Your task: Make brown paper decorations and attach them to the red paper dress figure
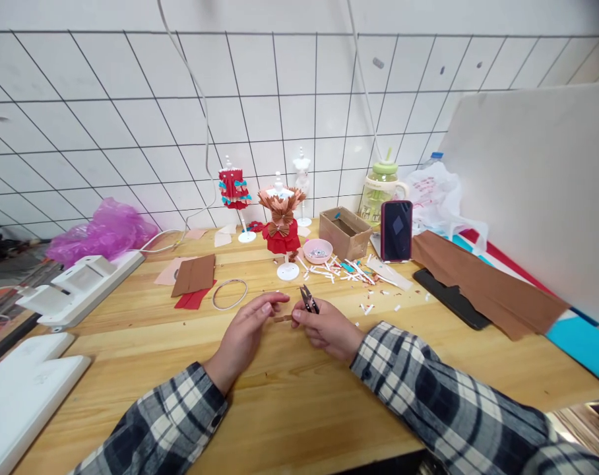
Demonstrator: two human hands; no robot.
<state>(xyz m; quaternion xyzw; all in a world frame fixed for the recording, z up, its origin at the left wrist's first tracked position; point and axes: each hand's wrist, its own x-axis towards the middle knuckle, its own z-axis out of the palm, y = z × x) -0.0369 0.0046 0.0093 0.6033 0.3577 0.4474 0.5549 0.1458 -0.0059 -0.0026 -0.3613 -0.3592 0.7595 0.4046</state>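
In the middle of the wooden table, my right hand point(332, 328) is closed around black thread snips point(309, 301), whose blades point up and away from me. Its thumb and finger also pinch a small brown strip point(283, 319), which sticks out to the left. My left hand point(245, 333) is beside that strip with its fingers stretched toward the right hand and nothing visible in them. Just beyond the hands stands a mini dress form point(281, 224) in a red skirt with pleated brown pieces and a brown bow.
Behind are a red-dressed form point(233, 191) and a white form point(302, 181). Paper scraps point(349, 269) lie near a pink bowl point(318, 251) and cardboard box point(346, 232). A phone point(396, 231) stands right. Brown sheets point(194, 276), a metal ring point(230, 295) and power strip point(86, 290) lie left.
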